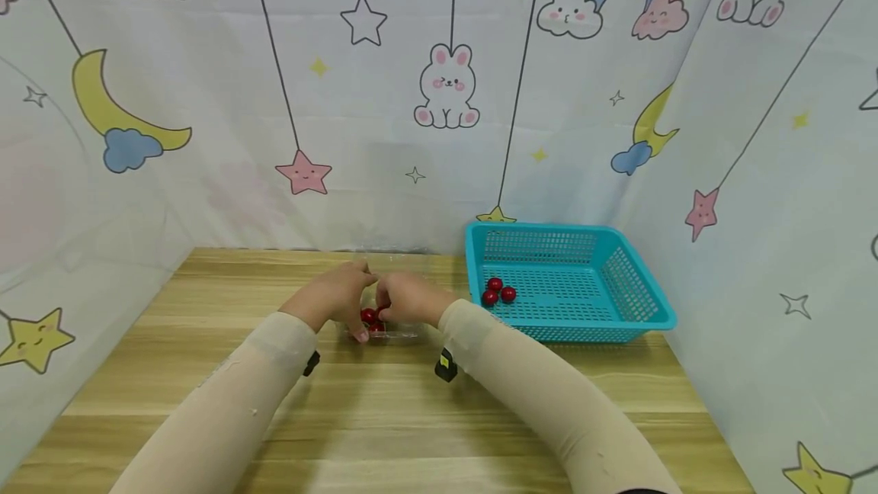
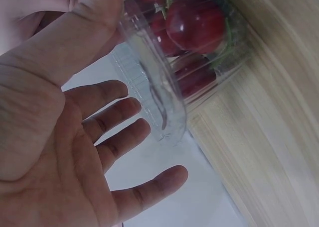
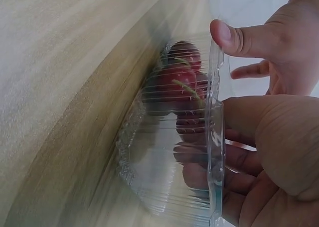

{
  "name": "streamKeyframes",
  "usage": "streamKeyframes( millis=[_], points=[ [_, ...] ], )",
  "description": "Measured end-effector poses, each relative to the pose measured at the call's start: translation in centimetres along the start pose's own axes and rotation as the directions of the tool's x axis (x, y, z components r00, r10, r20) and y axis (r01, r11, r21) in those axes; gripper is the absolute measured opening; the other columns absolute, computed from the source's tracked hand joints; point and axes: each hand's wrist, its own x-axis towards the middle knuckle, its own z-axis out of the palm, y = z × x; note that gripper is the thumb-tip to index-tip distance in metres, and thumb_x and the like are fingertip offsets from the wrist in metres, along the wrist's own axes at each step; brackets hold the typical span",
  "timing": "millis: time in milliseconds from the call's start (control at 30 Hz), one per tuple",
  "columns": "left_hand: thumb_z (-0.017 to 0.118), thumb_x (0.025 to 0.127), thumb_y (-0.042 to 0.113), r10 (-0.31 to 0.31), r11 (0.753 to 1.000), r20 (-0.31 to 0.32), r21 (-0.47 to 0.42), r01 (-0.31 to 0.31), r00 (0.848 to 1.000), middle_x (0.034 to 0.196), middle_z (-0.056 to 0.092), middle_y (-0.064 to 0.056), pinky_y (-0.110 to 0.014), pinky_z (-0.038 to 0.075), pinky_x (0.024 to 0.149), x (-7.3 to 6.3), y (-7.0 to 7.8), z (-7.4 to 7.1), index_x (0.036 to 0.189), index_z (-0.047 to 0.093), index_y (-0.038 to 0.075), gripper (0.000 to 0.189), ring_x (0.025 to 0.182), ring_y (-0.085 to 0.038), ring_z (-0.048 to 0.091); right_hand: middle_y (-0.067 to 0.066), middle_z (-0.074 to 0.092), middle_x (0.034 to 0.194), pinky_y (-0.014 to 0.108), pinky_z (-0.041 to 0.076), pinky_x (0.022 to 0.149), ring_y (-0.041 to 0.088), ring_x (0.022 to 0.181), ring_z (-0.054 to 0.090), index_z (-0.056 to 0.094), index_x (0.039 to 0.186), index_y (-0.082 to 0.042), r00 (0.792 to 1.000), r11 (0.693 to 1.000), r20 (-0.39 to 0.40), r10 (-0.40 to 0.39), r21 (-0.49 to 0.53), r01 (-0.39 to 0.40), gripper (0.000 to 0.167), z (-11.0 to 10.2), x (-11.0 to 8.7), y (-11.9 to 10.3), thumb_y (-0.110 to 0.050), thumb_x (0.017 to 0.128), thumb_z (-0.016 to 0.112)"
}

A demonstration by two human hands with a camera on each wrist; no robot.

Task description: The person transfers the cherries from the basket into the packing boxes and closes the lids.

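A clear plastic box (image 3: 164, 172) stands on the table with several red cherries (image 2: 196, 23) on green stems in it. My left hand (image 1: 334, 296) is at the box's left side. Its thumb (image 3: 228, 37) touches the rim, while the other fingers (image 2: 122, 147) spread outside the wall. From the right, my right hand (image 1: 409, 297) reaches down over the rim into the box. Through the ribbed wall, its curled fingers (image 3: 192, 174) show close against a cherry (image 3: 192, 126), which they pinch with the thumb; the rim partly hides this.
A blue plastic basket (image 1: 641, 280) stands to the right of the box, holding three cherries (image 1: 508, 294) near its left side. A patterned cloth (image 1: 384, 128) hangs behind and beside the wooden table (image 1: 363, 418).
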Motion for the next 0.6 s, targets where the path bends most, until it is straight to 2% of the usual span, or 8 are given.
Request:
streamKeyframes(
  millis=[267, 600],
  points=[
    [0.111, 0.071, 0.044, 0.000, 1.000, 0.002, 0.009, 0.000, 1.000, 0.160, 0.055, -0.016, -0.059, 0.057, 0.117, 0.0, 0.1, -0.1, 0.172, 0.050, 0.008, 0.123, 0.149, -0.040, 0.056, -0.004, 0.079, 0.094, 0.026, 0.058, 0.076, 0.009, 0.078, 0.067, 0.084, 0.103, -0.012, 1.000, 1.000, 0.004, -0.001, 0.006, 0.001, 0.010, -0.2, -0.3, -0.1, -0.019, 0.109, 0.080],
    [0.112, 0.070, 0.044, -0.003, 1.000, 0.000, 0.014, 0.003, 1.000, 0.160, 0.055, -0.018, -0.059, 0.057, 0.118, -0.1, 0.3, -0.1, 0.171, 0.052, 0.006, 0.123, 0.149, -0.041, 0.056, -0.002, 0.079, 0.101, 0.029, 0.061, 0.079, 0.011, 0.083, 0.068, 0.083, 0.108, -0.013, 0.998, 0.998, -0.008, 0.056, 0.020, -0.056, 0.013, -1.6, -1.2, -0.3, -0.022, 0.112, 0.074]
  ],
)
